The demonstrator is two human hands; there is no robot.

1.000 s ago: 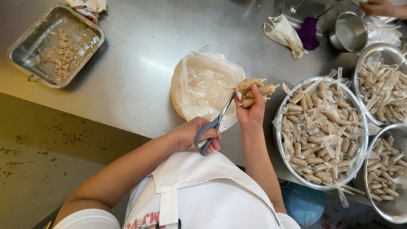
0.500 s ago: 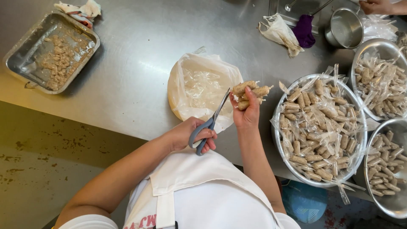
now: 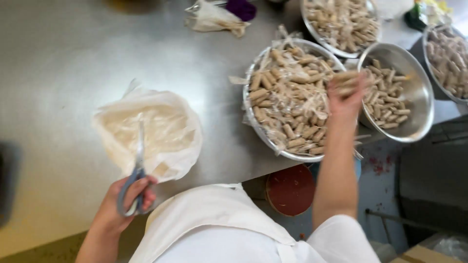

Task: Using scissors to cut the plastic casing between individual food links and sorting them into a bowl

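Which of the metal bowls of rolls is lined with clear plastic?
The big bowl nearest the apron, left of the right hand; plastic wrap crinkles over its rim, while the others show bare metal.

Counter (image 3: pixel 63 58): brushed steel, dull sheen. On it, left of centre, a crumpled clear plastic bag (image 3: pixel 151 131) lying open. At the right edge, a large steel bowl (image 3: pixel 253 114) lined with plastic film, heaped with pale sausage-shaped pieces, overhanging the counter edge. Behind it, a second filled bowl (image 3: pixel 336 22). At the far edge, a crumpled white wrapper (image 3: pixel 214 19) beside a purple cloth (image 3: pixel 243 7).
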